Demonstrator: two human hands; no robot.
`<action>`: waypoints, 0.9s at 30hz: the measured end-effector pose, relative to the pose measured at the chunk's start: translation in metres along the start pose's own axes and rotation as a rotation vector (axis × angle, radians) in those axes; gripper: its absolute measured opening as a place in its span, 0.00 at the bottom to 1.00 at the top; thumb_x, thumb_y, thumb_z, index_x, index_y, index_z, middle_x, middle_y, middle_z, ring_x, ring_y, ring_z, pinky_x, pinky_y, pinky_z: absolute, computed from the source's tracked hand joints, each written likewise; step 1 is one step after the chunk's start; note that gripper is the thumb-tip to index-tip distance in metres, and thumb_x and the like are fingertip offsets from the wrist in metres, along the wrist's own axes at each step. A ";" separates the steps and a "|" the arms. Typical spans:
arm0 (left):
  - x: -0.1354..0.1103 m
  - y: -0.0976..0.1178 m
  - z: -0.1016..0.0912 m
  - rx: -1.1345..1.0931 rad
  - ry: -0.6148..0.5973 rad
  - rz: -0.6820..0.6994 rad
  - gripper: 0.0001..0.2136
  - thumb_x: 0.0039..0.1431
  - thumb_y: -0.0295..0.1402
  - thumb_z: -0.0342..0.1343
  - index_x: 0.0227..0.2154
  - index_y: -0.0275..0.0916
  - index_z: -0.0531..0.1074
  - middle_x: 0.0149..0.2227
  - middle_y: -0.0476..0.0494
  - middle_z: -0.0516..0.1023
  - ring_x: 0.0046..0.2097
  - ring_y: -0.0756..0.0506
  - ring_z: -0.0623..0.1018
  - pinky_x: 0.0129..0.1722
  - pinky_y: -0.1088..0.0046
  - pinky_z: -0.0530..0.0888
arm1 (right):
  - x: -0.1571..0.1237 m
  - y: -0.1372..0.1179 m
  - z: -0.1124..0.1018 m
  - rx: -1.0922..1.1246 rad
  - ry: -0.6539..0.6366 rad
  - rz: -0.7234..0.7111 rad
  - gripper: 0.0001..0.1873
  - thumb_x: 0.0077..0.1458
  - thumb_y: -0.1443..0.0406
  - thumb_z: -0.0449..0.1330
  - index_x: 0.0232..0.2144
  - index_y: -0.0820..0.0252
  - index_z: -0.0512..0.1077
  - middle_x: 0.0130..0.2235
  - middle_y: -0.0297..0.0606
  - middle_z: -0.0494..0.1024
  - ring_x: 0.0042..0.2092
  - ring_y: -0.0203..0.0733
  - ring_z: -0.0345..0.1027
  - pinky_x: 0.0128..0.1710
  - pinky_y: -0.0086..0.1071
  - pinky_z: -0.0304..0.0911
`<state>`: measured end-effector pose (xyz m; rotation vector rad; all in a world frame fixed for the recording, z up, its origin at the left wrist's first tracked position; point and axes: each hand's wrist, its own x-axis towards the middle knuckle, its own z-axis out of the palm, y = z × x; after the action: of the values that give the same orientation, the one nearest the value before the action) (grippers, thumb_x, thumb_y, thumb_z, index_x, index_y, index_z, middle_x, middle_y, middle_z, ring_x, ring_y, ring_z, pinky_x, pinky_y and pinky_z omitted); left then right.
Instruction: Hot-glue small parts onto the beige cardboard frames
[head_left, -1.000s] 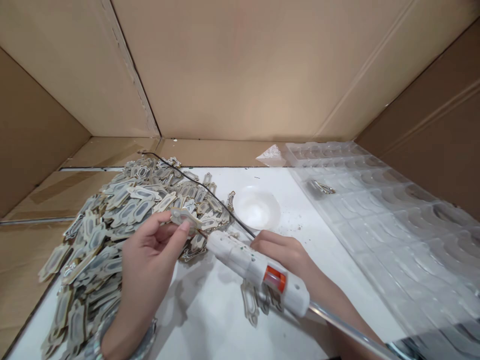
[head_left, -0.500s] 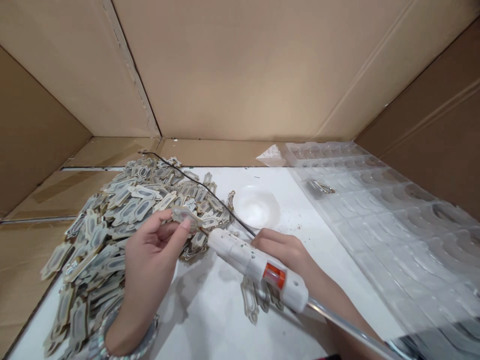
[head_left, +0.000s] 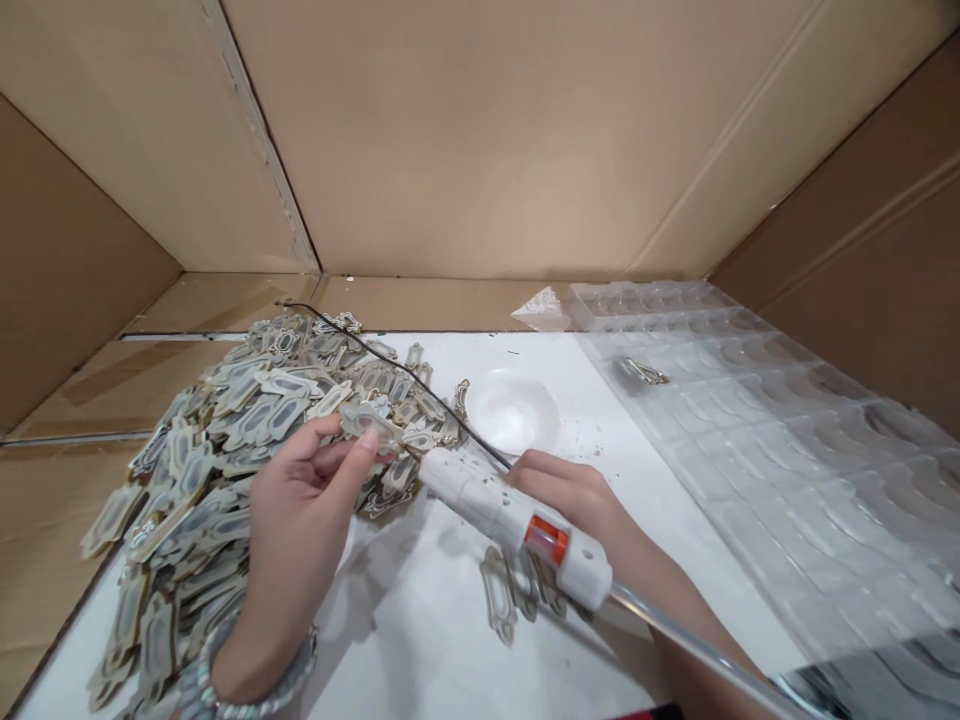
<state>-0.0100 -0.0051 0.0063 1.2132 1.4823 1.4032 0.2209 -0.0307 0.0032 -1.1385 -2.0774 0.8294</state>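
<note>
Between thumb and fingers, my left hand point(head_left: 311, 500) pinches a small flat ornate frame piece point(head_left: 369, 424) with a pale, cloudy middle. My right hand point(head_left: 559, 490) is wrapped round a white glue gun point(head_left: 487, 505) with an orange window; its grip is hidden behind the body. The gun's nozzle point(head_left: 414, 453) points left at the right end of the held piece, touching it or nearly so. A clear glue stick point(head_left: 690, 640) sticks out of the gun's rear. Under the gun, several similar frame pieces point(head_left: 501, 598) lie on the white table.
A large heap of frame pieces point(head_left: 247, 420) covers the left side. Behind the gun stands a white dish point(head_left: 514, 412). A black cord point(head_left: 397, 365) runs across the heap. Clear plastic trays point(head_left: 750, 420) fill the right, with a metallic piece point(head_left: 645, 371) on them. Cardboard walls point(head_left: 480, 140) surround the table.
The held frame piece has shifted slightly left and up with my left hand, its face turned more toward me. The glue gun has tilted a little, its nozzle still at the piece's right end.
</note>
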 end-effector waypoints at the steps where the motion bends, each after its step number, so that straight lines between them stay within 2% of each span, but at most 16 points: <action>1: 0.000 0.000 0.000 -0.003 -0.004 0.000 0.13 0.52 0.44 0.63 0.33 0.44 0.70 0.26 0.50 0.82 0.32 0.43 0.82 0.33 0.70 0.79 | 0.000 0.000 0.000 0.001 0.005 -0.002 0.04 0.57 0.69 0.59 0.29 0.59 0.71 0.31 0.33 0.68 0.30 0.35 0.66 0.28 0.27 0.58; 5: 0.000 0.000 -0.001 0.021 -0.039 0.018 0.12 0.54 0.44 0.62 0.35 0.43 0.72 0.28 0.50 0.83 0.32 0.44 0.83 0.34 0.69 0.80 | 0.002 -0.001 0.000 -0.037 0.052 -0.009 0.06 0.57 0.70 0.56 0.28 0.59 0.69 0.30 0.33 0.68 0.29 0.34 0.65 0.27 0.27 0.57; 8: 0.002 -0.001 -0.002 0.170 0.004 0.068 0.15 0.54 0.45 0.62 0.40 0.41 0.75 0.27 0.49 0.83 0.32 0.43 0.83 0.35 0.67 0.80 | 0.003 -0.001 -0.001 -0.085 0.164 -0.003 0.08 0.55 0.72 0.54 0.25 0.59 0.66 0.29 0.32 0.66 0.27 0.33 0.62 0.25 0.26 0.55; 12: 0.012 -0.010 -0.008 0.535 0.103 0.289 0.18 0.56 0.46 0.59 0.45 0.43 0.78 0.29 0.50 0.83 0.30 0.44 0.81 0.34 0.69 0.77 | 0.004 0.000 -0.005 -0.097 0.287 -0.006 0.09 0.52 0.74 0.55 0.24 0.58 0.65 0.27 0.30 0.65 0.25 0.31 0.59 0.23 0.25 0.53; 15: 0.020 -0.015 -0.013 0.714 0.104 0.452 0.13 0.59 0.43 0.57 0.43 0.46 0.79 0.25 0.54 0.81 0.24 0.48 0.77 0.27 0.73 0.72 | 0.003 0.002 -0.007 -0.114 0.305 -0.009 0.10 0.53 0.74 0.56 0.25 0.57 0.65 0.26 0.29 0.65 0.25 0.31 0.59 0.24 0.25 0.53; 18: 0.023 -0.017 -0.016 0.856 0.065 0.561 0.10 0.63 0.38 0.53 0.39 0.46 0.79 0.25 0.56 0.78 0.27 0.50 0.78 0.28 0.75 0.70 | 0.003 0.003 -0.007 -0.124 0.295 -0.002 0.09 0.55 0.74 0.56 0.25 0.57 0.65 0.27 0.30 0.65 0.26 0.32 0.59 0.24 0.26 0.54; 21: 0.024 -0.015 -0.016 0.911 0.061 0.645 0.10 0.63 0.37 0.51 0.36 0.45 0.78 0.31 0.54 0.79 0.32 0.49 0.79 0.32 0.74 0.72 | 0.002 0.005 -0.007 -0.131 0.295 -0.001 0.10 0.54 0.74 0.57 0.25 0.57 0.64 0.27 0.30 0.64 0.26 0.32 0.59 0.25 0.26 0.54; 24: 0.021 -0.012 -0.012 0.859 0.114 0.700 0.09 0.63 0.36 0.52 0.40 0.45 0.78 0.35 0.52 0.77 0.29 0.51 0.75 0.31 0.73 0.72 | 0.002 0.006 -0.008 -0.137 0.314 0.020 0.11 0.55 0.73 0.57 0.25 0.56 0.62 0.27 0.29 0.64 0.26 0.33 0.59 0.25 0.27 0.54; 25: 0.018 -0.011 -0.010 0.823 0.079 0.725 0.09 0.63 0.35 0.53 0.41 0.45 0.77 0.37 0.51 0.77 0.28 0.52 0.74 0.31 0.74 0.72 | 0.001 0.007 -0.008 -0.138 0.322 0.023 0.11 0.55 0.73 0.57 0.25 0.56 0.62 0.27 0.30 0.64 0.26 0.33 0.58 0.25 0.27 0.54; 27: 0.008 -0.011 -0.003 0.727 -0.113 0.795 0.06 0.62 0.32 0.55 0.39 0.44 0.76 0.36 0.51 0.77 0.26 0.53 0.72 0.29 0.75 0.70 | 0.001 0.008 -0.009 -0.137 0.343 0.017 0.11 0.56 0.72 0.56 0.25 0.55 0.61 0.27 0.30 0.64 0.26 0.33 0.58 0.25 0.28 0.54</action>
<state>-0.0163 0.0020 -0.0035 2.4943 1.5469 1.2252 0.2314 -0.0239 0.0028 -1.2737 -1.8602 0.4648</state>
